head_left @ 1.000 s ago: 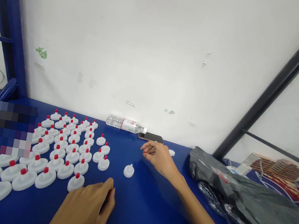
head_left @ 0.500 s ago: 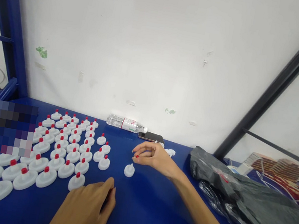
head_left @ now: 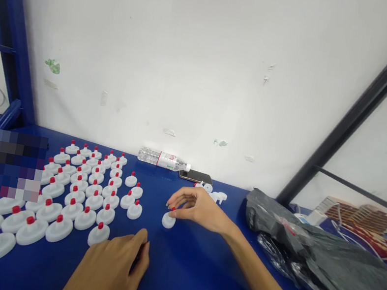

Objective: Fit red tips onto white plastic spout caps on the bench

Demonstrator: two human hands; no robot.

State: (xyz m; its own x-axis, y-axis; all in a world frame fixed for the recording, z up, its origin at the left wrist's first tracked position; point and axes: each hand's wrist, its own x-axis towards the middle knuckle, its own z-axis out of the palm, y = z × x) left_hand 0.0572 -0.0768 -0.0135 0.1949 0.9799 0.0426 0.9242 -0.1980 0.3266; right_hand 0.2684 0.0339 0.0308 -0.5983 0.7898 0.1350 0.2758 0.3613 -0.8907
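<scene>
Between the thumb and fingertips of my right hand point(head_left: 192, 206) is a small red cap point(head_left: 172, 209), right at the nozzle of a round white plastic lid point(head_left: 168, 220) standing on the table. My left hand point(head_left: 114, 266) rests curled at the front, fingers folded under; whatever they may hold is hidden. Just beyond its knuckles sits a red-capped white lid point(head_left: 98, 235). Many similar lids point(head_left: 86, 218) stand in rows to the left, nozzles up, and a small group of them point(head_left: 134, 210) lies between those rows and my right hand.
Against the wall are a clear bottle point(head_left: 163, 159) on its side and a phone point(head_left: 195, 177). Loose white and red parts point(head_left: 219, 197) lie behind my right hand. A grey plastic bag point(head_left: 309, 250) covers the right side. Blue point(head_left: 16, 23) and black posts point(head_left: 365, 105) flank the table.
My right hand has come down slightly, bringing the red cap onto the bare nozzle of the white lid. The left hand stays in place.
</scene>
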